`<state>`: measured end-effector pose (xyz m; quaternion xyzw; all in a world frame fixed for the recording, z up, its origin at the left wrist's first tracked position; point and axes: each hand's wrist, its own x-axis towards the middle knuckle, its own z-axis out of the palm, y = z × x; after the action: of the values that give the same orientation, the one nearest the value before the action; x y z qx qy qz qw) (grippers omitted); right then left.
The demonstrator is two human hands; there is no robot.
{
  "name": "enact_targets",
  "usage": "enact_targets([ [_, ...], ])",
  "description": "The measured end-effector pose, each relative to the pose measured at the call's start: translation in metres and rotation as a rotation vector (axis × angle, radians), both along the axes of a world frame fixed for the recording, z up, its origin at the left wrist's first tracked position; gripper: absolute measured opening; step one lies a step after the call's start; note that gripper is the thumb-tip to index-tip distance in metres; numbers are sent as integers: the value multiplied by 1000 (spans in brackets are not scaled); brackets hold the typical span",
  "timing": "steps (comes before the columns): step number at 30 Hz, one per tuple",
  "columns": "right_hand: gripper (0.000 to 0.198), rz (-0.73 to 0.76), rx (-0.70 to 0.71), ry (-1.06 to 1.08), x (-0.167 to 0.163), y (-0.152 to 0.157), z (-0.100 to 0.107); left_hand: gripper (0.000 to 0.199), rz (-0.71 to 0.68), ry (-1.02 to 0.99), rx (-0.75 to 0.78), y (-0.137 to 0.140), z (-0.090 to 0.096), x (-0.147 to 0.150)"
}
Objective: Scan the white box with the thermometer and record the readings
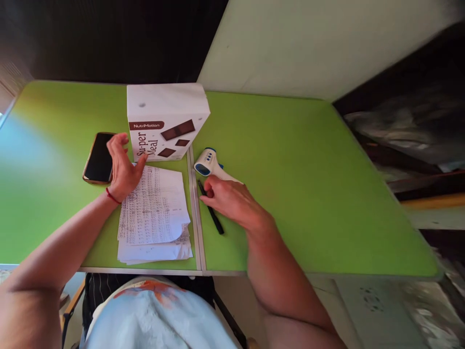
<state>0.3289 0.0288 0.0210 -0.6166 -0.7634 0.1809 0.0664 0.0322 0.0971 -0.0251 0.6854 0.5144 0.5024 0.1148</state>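
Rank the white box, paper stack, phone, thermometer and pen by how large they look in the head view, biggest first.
1. White box and paper stack: too alike to rank
2. Phone
3. Thermometer, partly covered
4. Pen

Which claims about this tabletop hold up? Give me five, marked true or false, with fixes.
1. The white box stands at the far end of the papers. True.
2. The phone lies to the right of the papers. False: it lies to their left, next to the left hand.
3. The black pen lies to the right of the papers. True.
4. The thermometer lies on top of the box. False: it is on the tabletop side right of the box, by the right hand.
5. The tabletop is green. True.
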Motion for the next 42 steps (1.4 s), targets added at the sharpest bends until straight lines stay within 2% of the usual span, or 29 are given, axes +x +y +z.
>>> enact_targets([
  [2,13,10,6,61,-2,1,0,55,25,25,115,-11,10,1],
  [3,10,15,5,130,-2,2,1,46,-57,59,141,-15,16,1],
  [6,10,37,27,443,1,6,3,25,-563,284,-5,-19,28,1],
  [7,12,39,52,544,2,8,3,27,-694,380,-75,-19,29,1],
  [9,18,11,120,724,-1,10,3,44,-829,554,-178,-17,27,1],
  [12,28,-68,127,1030,-14,8,3,77,-837,686,-234,-17,20,3],
  [15,48,-144,75,1264,-35,3,1,83,-800,683,-255,-19,13,5],
  [19,43,-227,107,1413,-56,-4,-8,85,-758,655,-234,-21,10,8],
  [22,39,-237,64,1433,-62,-5,-17,89,-756,665,-235,-19,10,8],
  [27,32,-288,11,1329,-64,-2,-25,96,-804,644,-233,-11,9,5],
  [34,33,-356,34,1188,-74,-8,-41,94,-825,615,-216,-8,8,1],
  [36,30,-336,66,1101,-73,-10,-40,93,-833,618,-213,-8,8,0],
  [40,20,-199,155,915,-70,-12,-32,92,-846,621,-194,-8,8,1],
  [42,21,-156,153,884,-69,-12,-29,83,-848,605,-185,-8,8,1],
])
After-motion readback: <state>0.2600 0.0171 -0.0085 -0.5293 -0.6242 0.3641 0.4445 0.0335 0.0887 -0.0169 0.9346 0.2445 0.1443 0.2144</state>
